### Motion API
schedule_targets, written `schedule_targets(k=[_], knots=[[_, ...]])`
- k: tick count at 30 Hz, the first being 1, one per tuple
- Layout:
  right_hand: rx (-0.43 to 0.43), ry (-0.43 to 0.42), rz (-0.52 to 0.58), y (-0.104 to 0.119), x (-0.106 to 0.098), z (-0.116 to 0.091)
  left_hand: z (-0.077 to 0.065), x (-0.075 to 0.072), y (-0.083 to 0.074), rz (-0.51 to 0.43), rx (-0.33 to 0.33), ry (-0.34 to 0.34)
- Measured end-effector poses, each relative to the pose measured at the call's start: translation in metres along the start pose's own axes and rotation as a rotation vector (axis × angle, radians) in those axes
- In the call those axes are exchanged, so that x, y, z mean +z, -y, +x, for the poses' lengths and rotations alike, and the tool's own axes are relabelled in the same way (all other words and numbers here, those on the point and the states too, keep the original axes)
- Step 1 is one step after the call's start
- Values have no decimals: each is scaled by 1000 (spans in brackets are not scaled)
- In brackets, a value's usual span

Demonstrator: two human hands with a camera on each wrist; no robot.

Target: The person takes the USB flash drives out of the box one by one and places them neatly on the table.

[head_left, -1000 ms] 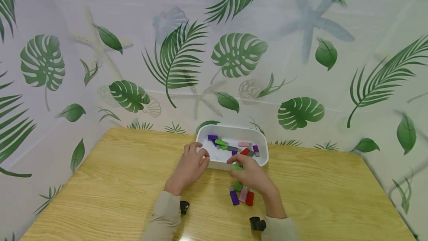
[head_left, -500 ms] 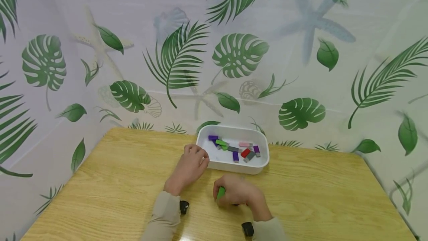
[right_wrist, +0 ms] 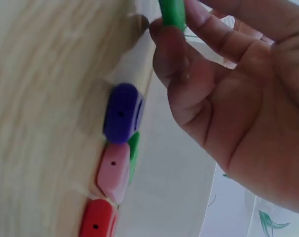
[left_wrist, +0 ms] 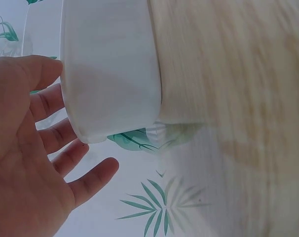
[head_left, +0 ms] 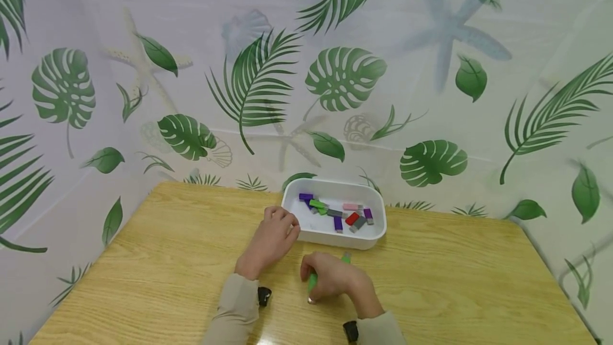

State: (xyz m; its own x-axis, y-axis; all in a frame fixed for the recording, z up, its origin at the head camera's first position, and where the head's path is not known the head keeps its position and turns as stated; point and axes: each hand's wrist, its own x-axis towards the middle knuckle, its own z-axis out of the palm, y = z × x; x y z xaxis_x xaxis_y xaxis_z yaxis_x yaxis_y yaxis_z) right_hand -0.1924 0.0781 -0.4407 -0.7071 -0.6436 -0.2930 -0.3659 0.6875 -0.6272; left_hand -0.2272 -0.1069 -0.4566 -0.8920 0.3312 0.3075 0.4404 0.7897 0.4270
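My right hand [head_left: 332, 276] pinches a green USB stick [head_left: 313, 282] between thumb and fingers, low over the table in front of the tray. Its metal plug points down toward the tabletop. In the right wrist view, a purple USB stick [right_wrist: 122, 113], a pink one [right_wrist: 113, 170] and a red one [right_wrist: 97, 219] lie in a row below the hand. Another green stick [right_wrist: 134, 150] shows behind them. My left hand [head_left: 270, 238] rests with relaxed, spread fingers at the left rim of the white tray [head_left: 335, 239]; its thumb tip touches the rim in the left wrist view.
Several USB sticks lie loose in the tray, among them a red one [head_left: 352, 219], a pink one [head_left: 351, 207] and a grey one [head_left: 358, 223]. A leaf-patterned cloth [head_left: 335, 137] hangs behind the wooden table [head_left: 455, 281].
My right hand has come from the tray's front edge down toward me and left, with the green USB stick still pinched. Its plug end now points down. The left hand stays by the rim.
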Motion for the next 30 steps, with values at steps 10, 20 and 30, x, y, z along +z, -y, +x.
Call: schedule_targets(k=[10, 20, 30], knots=[[-10, 33, -32, 0, -1, -2, 0, 1, 0, 6, 6, 11], [33, -11, -40, 1, -1, -9, 0, 3, 1, 17, 0, 8], [99, -39, -9, -3, -5, -12, 0, 1, -2, 15, -12, 13]])
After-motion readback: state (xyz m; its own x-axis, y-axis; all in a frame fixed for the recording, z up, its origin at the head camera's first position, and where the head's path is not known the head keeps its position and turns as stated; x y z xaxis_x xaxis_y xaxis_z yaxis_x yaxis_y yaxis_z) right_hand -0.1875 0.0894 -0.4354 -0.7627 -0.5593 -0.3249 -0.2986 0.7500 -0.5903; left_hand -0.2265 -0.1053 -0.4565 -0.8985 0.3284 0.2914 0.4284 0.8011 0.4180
